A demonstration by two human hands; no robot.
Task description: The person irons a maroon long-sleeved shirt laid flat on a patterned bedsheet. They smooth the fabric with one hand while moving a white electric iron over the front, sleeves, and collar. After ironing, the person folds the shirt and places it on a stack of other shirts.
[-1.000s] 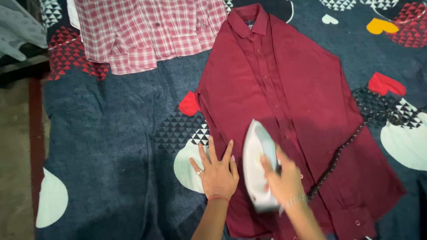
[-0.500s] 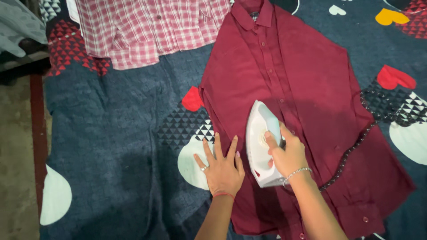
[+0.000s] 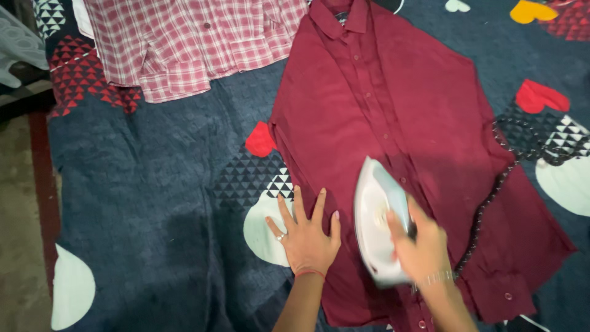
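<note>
Patterned dark blanket, bare floor

I have only the one view, from the camera on the wearer's head, tilted steeply down over a patterned dark blanket. It sits close, at arm's reach: both forearms enter from the bottom edge. A maroon shirt fills the middle and right, a checked shirt runs off the top edge, and bare floor shows at far left.

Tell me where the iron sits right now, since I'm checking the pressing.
The iron lies on the maroon shirt's lower front, gripped by the right hand, beside the flat left hand.
</note>
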